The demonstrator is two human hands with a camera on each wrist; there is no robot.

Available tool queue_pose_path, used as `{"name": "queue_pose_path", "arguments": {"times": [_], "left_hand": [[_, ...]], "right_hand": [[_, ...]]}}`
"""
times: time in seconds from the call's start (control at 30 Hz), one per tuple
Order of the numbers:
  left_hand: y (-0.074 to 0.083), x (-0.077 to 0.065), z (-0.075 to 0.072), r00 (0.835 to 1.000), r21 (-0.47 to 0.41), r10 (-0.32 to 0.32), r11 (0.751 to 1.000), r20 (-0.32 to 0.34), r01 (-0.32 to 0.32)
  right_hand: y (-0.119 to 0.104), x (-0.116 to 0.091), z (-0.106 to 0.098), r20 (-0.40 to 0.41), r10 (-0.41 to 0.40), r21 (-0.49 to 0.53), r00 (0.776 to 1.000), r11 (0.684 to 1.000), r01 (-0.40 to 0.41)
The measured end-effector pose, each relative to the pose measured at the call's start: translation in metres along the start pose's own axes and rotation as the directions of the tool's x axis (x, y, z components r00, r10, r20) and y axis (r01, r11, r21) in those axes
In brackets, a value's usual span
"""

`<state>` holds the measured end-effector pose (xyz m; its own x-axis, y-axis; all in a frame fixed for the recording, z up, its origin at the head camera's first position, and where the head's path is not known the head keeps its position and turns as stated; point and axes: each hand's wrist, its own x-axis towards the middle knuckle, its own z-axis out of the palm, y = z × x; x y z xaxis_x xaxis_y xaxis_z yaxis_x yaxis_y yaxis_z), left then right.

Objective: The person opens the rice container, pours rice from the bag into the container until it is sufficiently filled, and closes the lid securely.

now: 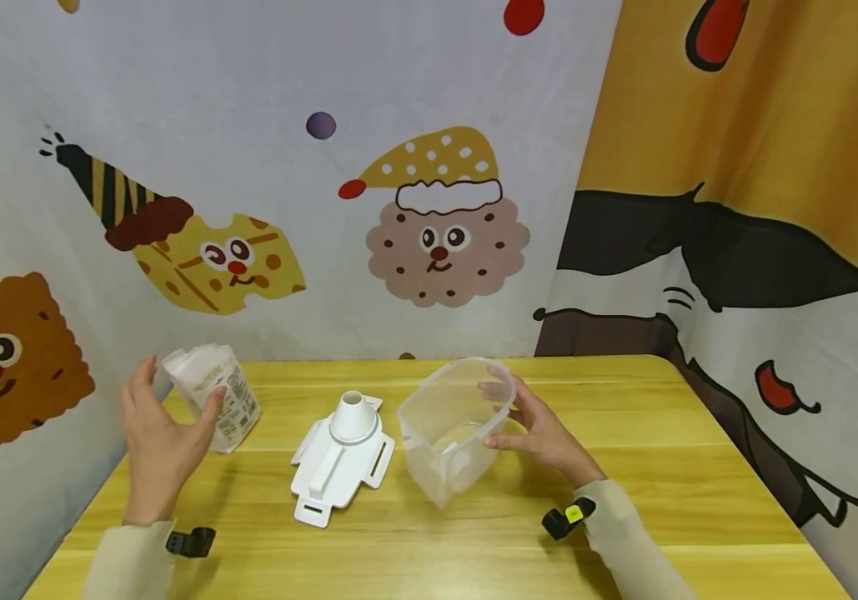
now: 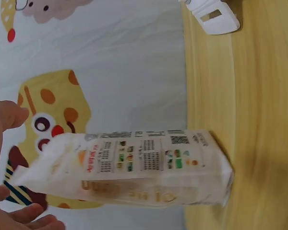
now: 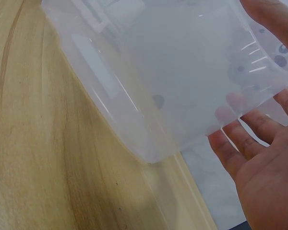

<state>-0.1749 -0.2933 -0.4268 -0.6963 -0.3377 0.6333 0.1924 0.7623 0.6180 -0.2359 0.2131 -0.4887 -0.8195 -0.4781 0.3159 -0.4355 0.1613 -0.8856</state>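
A white printed paper or plastic bag (image 1: 237, 408) stands at the table's left, leaning, its top crumpled. My left hand (image 1: 166, 446) is right beside it, fingers spread and thumb overlapping the bag in the head view. In the left wrist view the bag (image 2: 153, 167) lies past my parted fingers, with a gap to them. A translucent plastic container (image 1: 429, 454), its mouth tipped up, is gripped by my right hand (image 1: 544, 433) at its right side, thumb on the near side and fingers behind. Seen from the right wrist, my fingertips show through the container's wall (image 3: 182, 86).
Between the bag and the container lies a white plastic lid (image 1: 357, 462) with a round spout and a raised handle. All of this is on a yellow wood-grain table (image 1: 398, 558). Behind it hangs a cartoon-printed curtain (image 1: 248, 83).
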Motion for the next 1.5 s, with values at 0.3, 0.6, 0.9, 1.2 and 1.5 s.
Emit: {"name": "queue_pose_path", "arguments": {"times": [0.3, 0.6, 0.9, 1.2, 1.5], "left_hand": [[-0.020, 0.002, 0.009, 0.933, -0.038, -0.294, 0.950, 0.208, 0.309], [-0.046, -0.008, 0.030, 0.860, -0.016, -0.385, 0.910, 0.336, 0.413], [-0.059, -0.011, 0.041, 0.838, 0.011, -0.390, 0.909, 0.383, 0.418], [-0.062, -0.003, 0.040, 0.858, 0.013, -0.363, 0.923, 0.363, 0.384], [-0.061, -0.001, 0.038, 0.866, 0.033, -0.371, 0.923, 0.336, 0.383]], "right_hand": [[-0.002, -0.004, 0.001, 0.003, 0.015, -0.019, 1.000, 1.000, -0.015], [0.001, -0.004, -0.002, 0.007, 0.030, -0.012, 1.000, 0.999, -0.030], [0.000, -0.004, -0.001, 0.010, 0.005, -0.006, 1.000, 1.000, -0.005], [-0.001, -0.002, -0.002, 0.000, 0.020, -0.005, 1.000, 1.000, -0.020], [-0.001, -0.001, 0.000, -0.003, 0.006, 0.015, 1.000, 1.000, -0.006]]}}
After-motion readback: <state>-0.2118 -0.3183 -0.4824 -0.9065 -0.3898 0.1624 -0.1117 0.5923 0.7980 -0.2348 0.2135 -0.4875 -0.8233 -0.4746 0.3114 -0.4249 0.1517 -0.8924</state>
